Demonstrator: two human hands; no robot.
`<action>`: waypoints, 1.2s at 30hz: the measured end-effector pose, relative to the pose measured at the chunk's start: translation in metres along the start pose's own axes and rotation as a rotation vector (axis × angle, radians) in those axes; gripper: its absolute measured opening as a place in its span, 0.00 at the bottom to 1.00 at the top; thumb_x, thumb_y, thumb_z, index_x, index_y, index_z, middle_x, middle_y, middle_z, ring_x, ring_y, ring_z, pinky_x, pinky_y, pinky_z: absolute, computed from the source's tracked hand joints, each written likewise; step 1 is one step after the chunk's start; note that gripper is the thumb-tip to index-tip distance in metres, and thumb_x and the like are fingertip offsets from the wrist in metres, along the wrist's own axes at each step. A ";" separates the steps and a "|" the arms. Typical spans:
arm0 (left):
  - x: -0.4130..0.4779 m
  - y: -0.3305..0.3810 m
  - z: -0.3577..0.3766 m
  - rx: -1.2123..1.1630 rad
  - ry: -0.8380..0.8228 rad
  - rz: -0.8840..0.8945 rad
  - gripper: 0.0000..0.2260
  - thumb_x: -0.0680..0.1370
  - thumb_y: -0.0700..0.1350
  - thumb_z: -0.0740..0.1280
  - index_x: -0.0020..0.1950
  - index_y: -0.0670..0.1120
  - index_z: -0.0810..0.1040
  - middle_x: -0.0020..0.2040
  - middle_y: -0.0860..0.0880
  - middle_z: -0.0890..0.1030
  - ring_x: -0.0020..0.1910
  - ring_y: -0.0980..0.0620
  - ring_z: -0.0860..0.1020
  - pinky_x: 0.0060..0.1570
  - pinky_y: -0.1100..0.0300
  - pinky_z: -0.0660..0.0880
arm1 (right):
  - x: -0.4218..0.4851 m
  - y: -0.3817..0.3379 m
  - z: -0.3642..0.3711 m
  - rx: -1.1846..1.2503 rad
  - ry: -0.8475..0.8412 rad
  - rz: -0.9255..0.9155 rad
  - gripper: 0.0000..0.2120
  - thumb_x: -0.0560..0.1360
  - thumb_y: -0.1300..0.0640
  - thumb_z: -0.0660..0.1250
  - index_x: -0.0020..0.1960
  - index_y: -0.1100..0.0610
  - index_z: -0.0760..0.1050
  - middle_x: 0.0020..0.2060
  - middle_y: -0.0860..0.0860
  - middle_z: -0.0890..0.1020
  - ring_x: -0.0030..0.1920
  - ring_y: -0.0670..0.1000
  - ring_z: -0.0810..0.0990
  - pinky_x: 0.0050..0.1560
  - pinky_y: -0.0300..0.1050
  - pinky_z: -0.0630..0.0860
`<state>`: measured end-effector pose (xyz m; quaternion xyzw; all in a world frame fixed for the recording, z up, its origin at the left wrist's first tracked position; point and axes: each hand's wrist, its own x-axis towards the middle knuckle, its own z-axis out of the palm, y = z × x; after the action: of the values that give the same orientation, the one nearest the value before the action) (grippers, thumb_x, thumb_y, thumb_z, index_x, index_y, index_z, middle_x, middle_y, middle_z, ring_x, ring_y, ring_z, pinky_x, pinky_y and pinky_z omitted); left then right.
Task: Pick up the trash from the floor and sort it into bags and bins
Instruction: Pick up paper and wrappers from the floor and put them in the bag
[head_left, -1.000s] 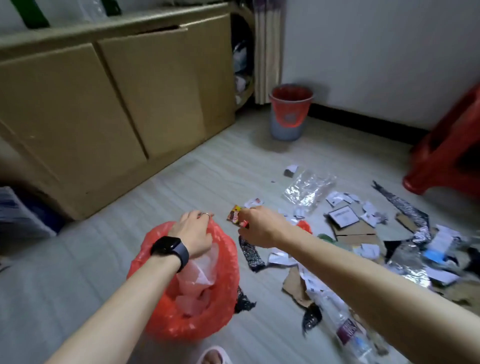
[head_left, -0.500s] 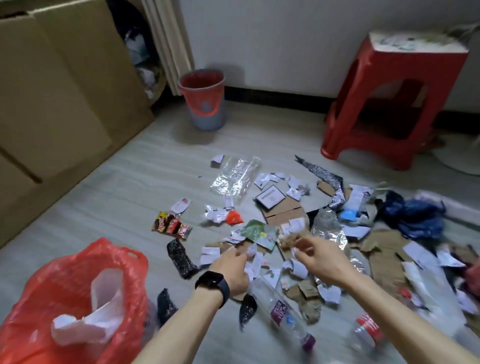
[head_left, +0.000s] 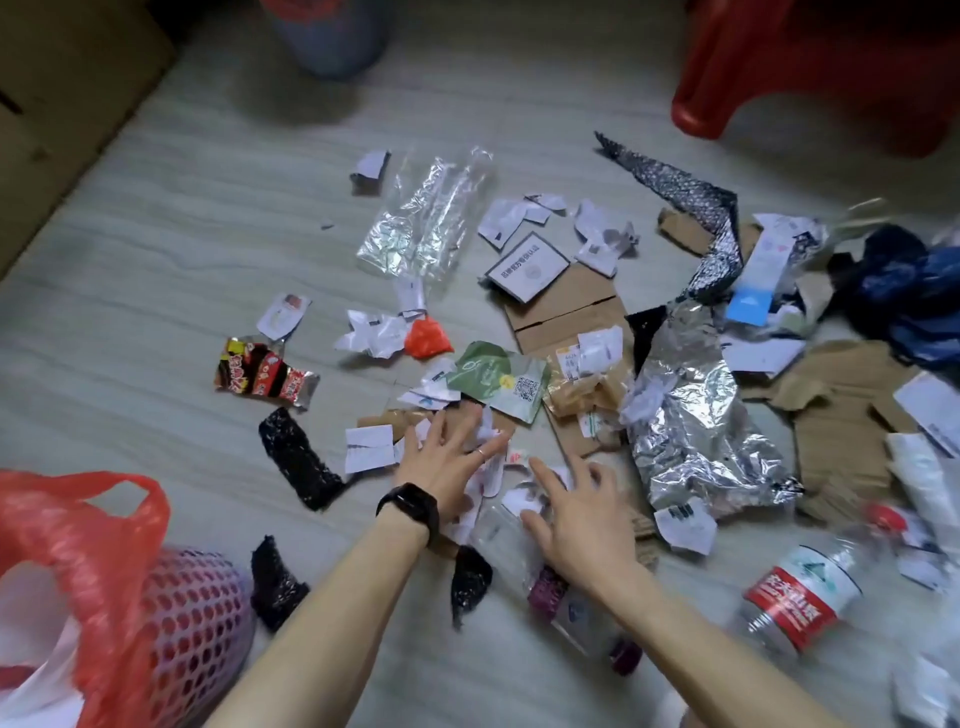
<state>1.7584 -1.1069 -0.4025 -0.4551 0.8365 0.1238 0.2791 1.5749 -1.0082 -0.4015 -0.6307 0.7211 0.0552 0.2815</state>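
Two bare hands reach down over torn white paper scraps (head_left: 485, 475) strewn on a pale grey, wood-grain floor (head_left: 171, 291); the left hand (head_left: 447, 462), with a black smartwatch (head_left: 410, 506) on the wrist and a ring on one finger, lies flat with fingers spread on the scraps, gripping nothing, while the right hand (head_left: 576, 512) hovers just beside it with fingers loosely open over more scraps and a clear plastic bottle with a purple label (head_left: 563, 603), holding nothing that can be seen. Litter covers the floor around them: a red and black snack wrapper (head_left: 262, 376) to the left, black mesh foam pieces (head_left: 296, 460), a crumpled clear plastic sheet (head_left: 426, 218) further back, a green printed pouch (head_left: 496, 379), flattened brown cardboard (head_left: 566, 306) and a crinkled silver foil bag (head_left: 696, 431) to the right, with a clear water bottle with a red label (head_left: 800, 592) near the lower right. At the lower left a red plastic bag (head_left: 98, 551) stands open, lining a pink perforated basket (head_left: 192, 618), with white paper inside. At the top edge a grey bin with a red liner (head_left: 332, 36) stands well apart from the hands, a red plastic stool (head_left: 810, 78) fills the upper right corner, and tan cardboard panels (head_left: 62, 104) run along the left side
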 end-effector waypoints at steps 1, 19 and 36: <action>0.005 -0.001 0.002 0.003 -0.006 0.029 0.41 0.74 0.49 0.69 0.77 0.65 0.45 0.80 0.51 0.47 0.74 0.37 0.55 0.65 0.37 0.66 | 0.000 -0.001 0.008 -0.030 -0.005 -0.010 0.33 0.76 0.32 0.58 0.77 0.37 0.53 0.76 0.54 0.58 0.72 0.62 0.57 0.65 0.58 0.71; -0.045 0.008 -0.035 -0.500 0.287 -0.165 0.10 0.76 0.50 0.69 0.58 0.56 0.80 0.56 0.56 0.82 0.57 0.52 0.79 0.49 0.57 0.76 | -0.023 0.015 -0.053 0.354 0.036 -0.062 0.15 0.78 0.52 0.66 0.63 0.39 0.79 0.49 0.47 0.86 0.46 0.50 0.83 0.47 0.45 0.78; -0.382 -0.179 -0.123 -0.475 0.689 -0.543 0.07 0.73 0.48 0.73 0.50 0.54 0.86 0.48 0.53 0.86 0.50 0.54 0.83 0.50 0.62 0.78 | -0.157 -0.235 -0.237 0.279 0.063 -0.673 0.07 0.77 0.53 0.68 0.41 0.50 0.82 0.35 0.52 0.84 0.27 0.45 0.77 0.28 0.42 0.75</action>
<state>2.0275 -0.9983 -0.0725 -0.7218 0.6801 0.0762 -0.1028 1.7239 -1.0201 -0.0645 -0.7895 0.4821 -0.1588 0.3450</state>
